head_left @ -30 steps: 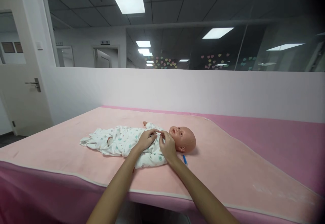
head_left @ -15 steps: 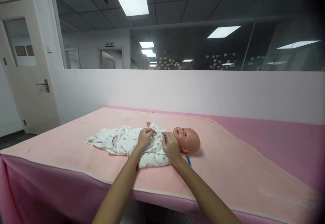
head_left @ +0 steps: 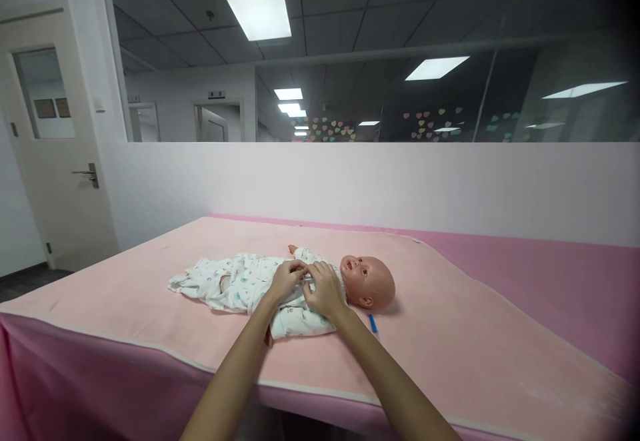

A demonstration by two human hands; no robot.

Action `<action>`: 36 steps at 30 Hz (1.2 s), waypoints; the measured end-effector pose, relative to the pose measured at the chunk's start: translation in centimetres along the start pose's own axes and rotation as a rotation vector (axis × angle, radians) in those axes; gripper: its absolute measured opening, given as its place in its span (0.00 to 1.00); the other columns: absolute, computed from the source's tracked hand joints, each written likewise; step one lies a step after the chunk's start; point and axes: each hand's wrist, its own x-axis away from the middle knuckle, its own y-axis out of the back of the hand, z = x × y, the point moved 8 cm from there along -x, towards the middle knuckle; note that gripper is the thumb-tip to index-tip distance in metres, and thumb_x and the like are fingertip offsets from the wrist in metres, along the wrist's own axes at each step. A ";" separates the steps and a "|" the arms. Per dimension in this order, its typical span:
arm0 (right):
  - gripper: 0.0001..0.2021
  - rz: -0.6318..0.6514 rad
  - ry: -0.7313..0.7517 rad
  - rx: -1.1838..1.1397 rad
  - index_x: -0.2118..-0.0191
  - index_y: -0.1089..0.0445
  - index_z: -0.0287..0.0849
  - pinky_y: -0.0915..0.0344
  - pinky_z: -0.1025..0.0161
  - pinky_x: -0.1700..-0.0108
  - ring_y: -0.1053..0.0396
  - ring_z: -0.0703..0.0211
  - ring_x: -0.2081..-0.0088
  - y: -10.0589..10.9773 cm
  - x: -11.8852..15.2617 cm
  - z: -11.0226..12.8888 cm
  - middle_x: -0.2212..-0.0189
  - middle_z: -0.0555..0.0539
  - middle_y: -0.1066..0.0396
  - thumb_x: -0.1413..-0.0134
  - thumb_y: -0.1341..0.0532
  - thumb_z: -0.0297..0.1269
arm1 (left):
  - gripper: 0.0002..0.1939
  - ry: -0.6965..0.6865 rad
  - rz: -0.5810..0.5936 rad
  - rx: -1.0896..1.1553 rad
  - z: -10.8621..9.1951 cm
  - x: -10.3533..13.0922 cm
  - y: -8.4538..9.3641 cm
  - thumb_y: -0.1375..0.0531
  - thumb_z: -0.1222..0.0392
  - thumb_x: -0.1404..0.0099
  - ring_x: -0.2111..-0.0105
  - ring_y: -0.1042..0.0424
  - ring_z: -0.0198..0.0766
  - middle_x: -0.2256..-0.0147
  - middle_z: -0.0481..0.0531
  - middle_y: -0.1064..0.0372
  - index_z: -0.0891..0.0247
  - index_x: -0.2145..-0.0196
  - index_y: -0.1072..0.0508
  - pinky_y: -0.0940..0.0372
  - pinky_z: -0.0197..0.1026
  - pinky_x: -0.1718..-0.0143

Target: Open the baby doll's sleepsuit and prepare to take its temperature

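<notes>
Doll (head_left: 369, 284), one, lies on its back across a pale pink pad (head_left: 465, 354), head to the right and legs to the left, dressed in one white printed outfit (head_left: 240, 282). Around it, a single blue-ended stick (head_left: 373, 324) rests on the pad just below the head, near the right forearm. A darker pink cover (head_left: 545, 281) shows beyond the pad and hangs down in front. Behind stand a white wall (head_left: 375, 184) with a window (head_left: 350, 88) above, and at far left one shut door (head_left: 47, 161).

Both forearms pass in front of the doll, and the two hands hide the middle of its chest. The left hand (head_left: 287, 281) is on the belly side, the right hand (head_left: 324, 289) just short of the chin. Their fingers are bent, the tips meeting or nearly so over the chest cloth; whether they pinch it, I cannot tell. Two doll hands show: one beyond the chest, one beside the left forearm.
</notes>
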 end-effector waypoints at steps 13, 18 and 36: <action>0.05 -0.056 -0.068 -0.045 0.69 0.37 0.41 0.46 0.62 0.63 0.41 0.58 0.67 -0.5 0.5 -1.0 0.71 0.47 0.36 0.48 0.49 0.31 | 0.12 -0.027 -0.016 0.104 -0.3 0.1 0.6 0.48 0.67 0.50 0.69 0.34 0.34 0.71 0.51 0.30 0.67 0.68 0.28 0.39 0.35 0.65; 0.06 -0.084 -0.094 -0.082 0.68 0.35 0.41 0.45 0.61 0.62 0.39 0.58 0.66 -0.6 0.7 -1.4 0.71 0.47 0.33 0.46 0.49 0.33 | 0.17 -0.050 0.081 0.057 -1.0 0.8 0.3 0.47 0.69 0.51 0.70 0.34 0.33 0.68 0.52 0.30 0.67 0.62 0.28 0.40 0.33 0.67; 0.07 -0.087 -0.166 -0.144 0.69 0.36 0.42 0.45 0.62 0.62 0.39 0.59 0.66 -0.9 0.7 -2.1 0.71 0.49 0.33 0.45 0.50 0.30 | 0.17 0.138 0.016 0.345 0.4 0.7 0.8 0.42 0.71 0.57 0.77 0.36 0.28 0.77 0.47 0.34 0.68 0.66 0.31 0.42 0.32 0.72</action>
